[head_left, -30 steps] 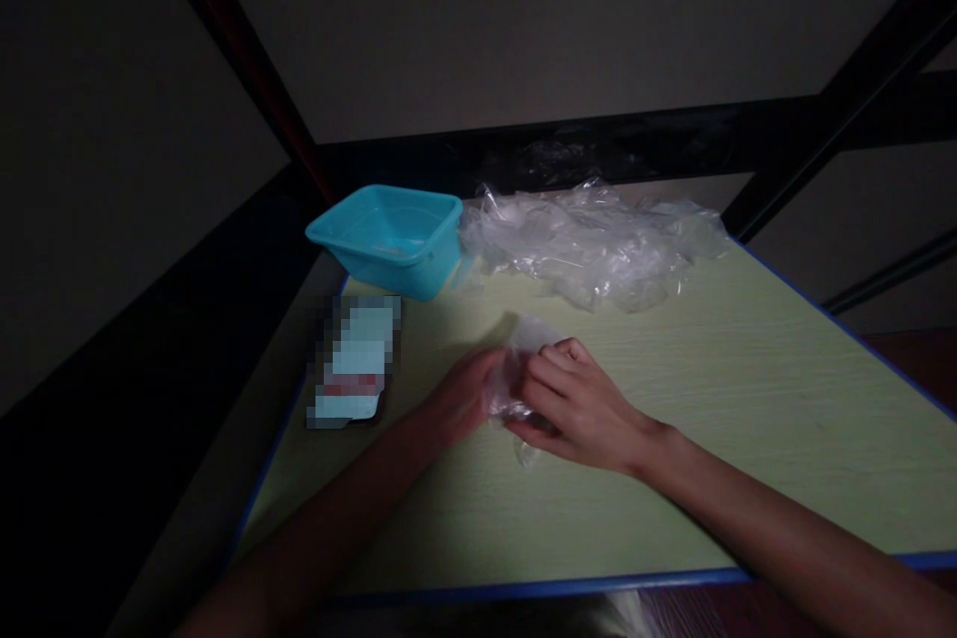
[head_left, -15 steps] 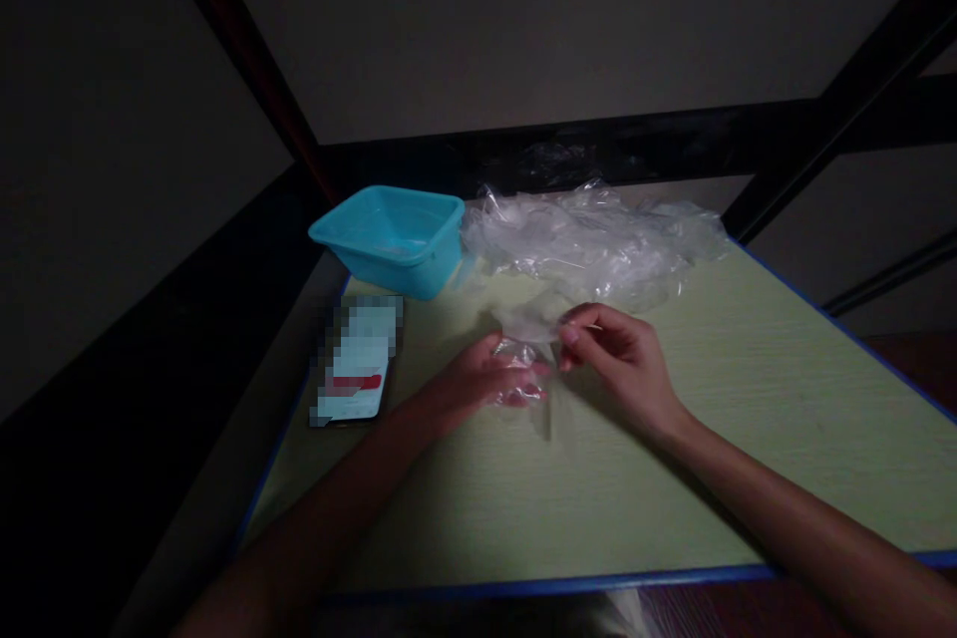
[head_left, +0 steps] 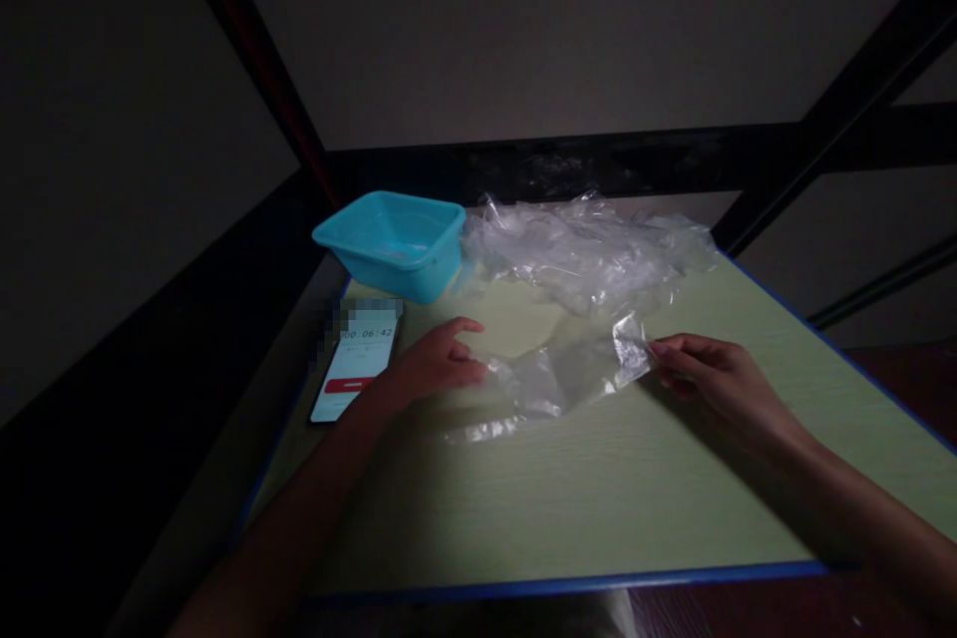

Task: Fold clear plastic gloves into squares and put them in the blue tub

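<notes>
In front of one blue tub (head_left: 404,274): one phone (head_left: 359,359); left hand (head_left: 434,359) half open, gripping nothing; right hand (head_left: 722,381) pinching one clear bag (head_left: 542,384). Right of the tub: one plastic heap (head_left: 590,254).

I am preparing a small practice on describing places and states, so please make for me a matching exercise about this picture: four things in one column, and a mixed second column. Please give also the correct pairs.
Things:
1. tub
2. phone
3. plastic pile
4. right hand

Places and states:
A. crumpled along the far edge of the table
B. pinching one end of a piece of clear plastic
C. blue and open at the top
D. lit up, showing digits

Pairs: 1-C, 2-D, 3-A, 4-B
</notes>
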Demonstrator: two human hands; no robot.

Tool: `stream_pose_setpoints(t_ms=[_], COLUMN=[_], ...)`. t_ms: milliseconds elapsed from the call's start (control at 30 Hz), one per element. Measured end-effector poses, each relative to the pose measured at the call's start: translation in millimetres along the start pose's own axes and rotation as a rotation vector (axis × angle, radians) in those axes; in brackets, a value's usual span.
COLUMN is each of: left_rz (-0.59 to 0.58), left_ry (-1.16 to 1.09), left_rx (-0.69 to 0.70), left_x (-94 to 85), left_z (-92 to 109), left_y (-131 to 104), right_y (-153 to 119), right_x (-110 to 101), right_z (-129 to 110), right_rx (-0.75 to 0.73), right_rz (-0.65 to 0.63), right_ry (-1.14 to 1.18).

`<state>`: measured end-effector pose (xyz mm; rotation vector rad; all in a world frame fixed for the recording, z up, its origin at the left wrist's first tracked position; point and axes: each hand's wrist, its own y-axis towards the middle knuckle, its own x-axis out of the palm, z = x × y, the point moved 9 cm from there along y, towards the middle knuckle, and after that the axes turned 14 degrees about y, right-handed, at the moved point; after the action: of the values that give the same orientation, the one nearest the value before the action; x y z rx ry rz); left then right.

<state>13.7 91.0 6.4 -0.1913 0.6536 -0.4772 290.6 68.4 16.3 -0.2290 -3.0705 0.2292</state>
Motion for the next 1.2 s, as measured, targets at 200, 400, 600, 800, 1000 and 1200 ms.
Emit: stream_pose_setpoints(t_ms=[200, 400, 600, 800, 1000, 1200], left_rz=[0.587, -0.026, 0.012, 0.352, 0.36, 0.248], left_ry=[0.405, 0.558, 0.928, 1.15, 0.954, 0.63], left_rx=[0.12, 0.741, 0.805, 0.737, 0.559, 0.492], left_x=[-37.3, 48.5, 71.0, 46.3, 37.1, 42.9], left_z=[20.3, 79.1, 74.2, 65.4, 62.8, 62.9], left_y=[-10.9, -40.4, -46.1, -33.4, -25.4, -21.0], right_y=[-9.9, -49.8, -60.0, -106.7, -63.1, -15.0], right_x=[-17.1, 71.1, 68.0, 83.0, 80.8, 72.6], right_z=[-38.1, -29.2, 8.3, -1.3, -23.5, -4.0], right_rx=[-0.411, -0.816, -0.772, -0.659, -0.408, -0.21], right_rz=[0.027, -0.752, -0.76, -0.787, -0.523, -0.487], right_ry=[-0.475, -0.915, -1.132, -1.066, -0.657, -0.301])
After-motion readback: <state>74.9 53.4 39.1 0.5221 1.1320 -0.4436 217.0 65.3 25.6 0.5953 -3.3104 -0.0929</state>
